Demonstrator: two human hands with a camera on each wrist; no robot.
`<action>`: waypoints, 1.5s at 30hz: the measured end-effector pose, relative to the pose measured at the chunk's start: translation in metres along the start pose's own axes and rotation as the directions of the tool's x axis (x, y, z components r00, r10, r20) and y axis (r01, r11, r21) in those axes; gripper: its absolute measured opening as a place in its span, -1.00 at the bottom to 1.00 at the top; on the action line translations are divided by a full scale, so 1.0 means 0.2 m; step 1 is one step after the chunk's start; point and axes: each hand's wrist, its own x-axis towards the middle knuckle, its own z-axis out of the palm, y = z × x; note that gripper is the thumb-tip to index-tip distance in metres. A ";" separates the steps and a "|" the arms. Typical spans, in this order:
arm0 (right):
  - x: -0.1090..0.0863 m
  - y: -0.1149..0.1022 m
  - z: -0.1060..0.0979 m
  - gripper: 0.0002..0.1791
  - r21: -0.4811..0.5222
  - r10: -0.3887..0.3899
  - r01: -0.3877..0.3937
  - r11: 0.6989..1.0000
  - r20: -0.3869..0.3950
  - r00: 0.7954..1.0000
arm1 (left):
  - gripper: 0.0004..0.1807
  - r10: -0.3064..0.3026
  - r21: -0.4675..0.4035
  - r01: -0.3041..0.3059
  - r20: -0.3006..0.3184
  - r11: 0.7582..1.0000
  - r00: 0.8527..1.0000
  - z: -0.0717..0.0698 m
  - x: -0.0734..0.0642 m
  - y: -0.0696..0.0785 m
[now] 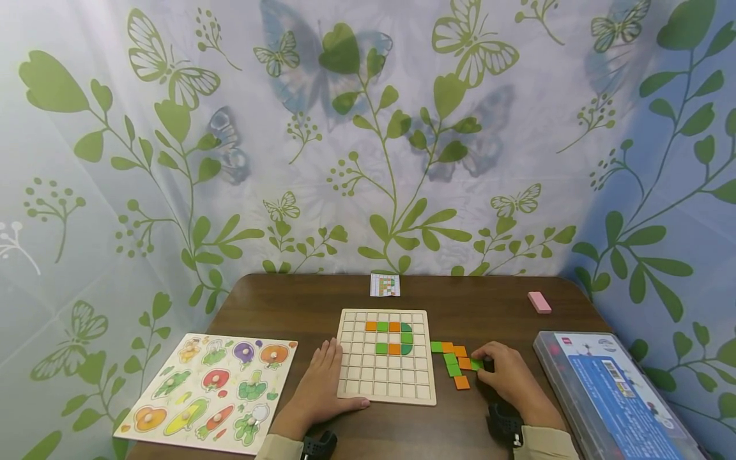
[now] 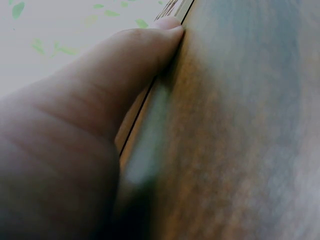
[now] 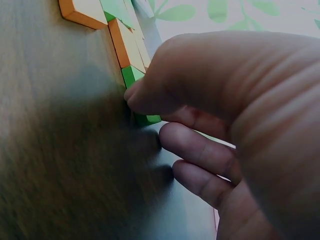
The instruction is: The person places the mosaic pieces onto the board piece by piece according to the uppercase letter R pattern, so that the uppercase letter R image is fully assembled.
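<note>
A wooden grid board (image 1: pixel 388 390) lies in the middle of the table, with orange and green square tiles (image 1: pixel 394 349) and green rounded tiles (image 1: pixel 406 328) set in its upper cells. Along its left side rests my left hand (image 1: pixel 322 383), fingers straight at the edge and thumb along the near left corner; the thumb (image 2: pixel 135 55) fills much of the left wrist view. To the right of the board, my right hand (image 1: pixel 501 370) pinches a green tile (image 3: pixel 150 119) between thumb and forefinger, at the right end of a cluster of loose orange tiles (image 1: pixel 462 383) and green tiles (image 1: pixel 452 365).
A small pattern card (image 1: pixel 385 285) lies behind the board. A vegetable peg puzzle (image 1: pixel 195 409) covers the table's left side. At the right are a pink block (image 1: pixel 539 302) and a clear plastic case (image 1: pixel 615 390) with a blue label. A patterned curtain (image 1: pixel 368 160) hangs behind.
</note>
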 end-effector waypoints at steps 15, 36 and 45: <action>-0.01 0.00 0.00 -0.75 -0.014 -0.004 0.004 1.000 -0.008 1.000 | 0.50 0.007 0.003 -0.007 -0.010 1.000 1.000 0.02 0.00 -0.01; -0.01 -0.02 -0.01 -0.76 -0.012 0.032 -0.033 0.999 -0.040 0.999 | 0.49 -0.001 0.006 0.001 -0.006 1.000 1.000 0.01 0.00 0.00; 0.00 -0.01 0.00 -0.77 -0.006 0.020 -0.020 1.000 -0.042 0.999 | 0.49 -0.004 0.002 0.004 0.003 1.000 1.000 0.00 0.00 0.00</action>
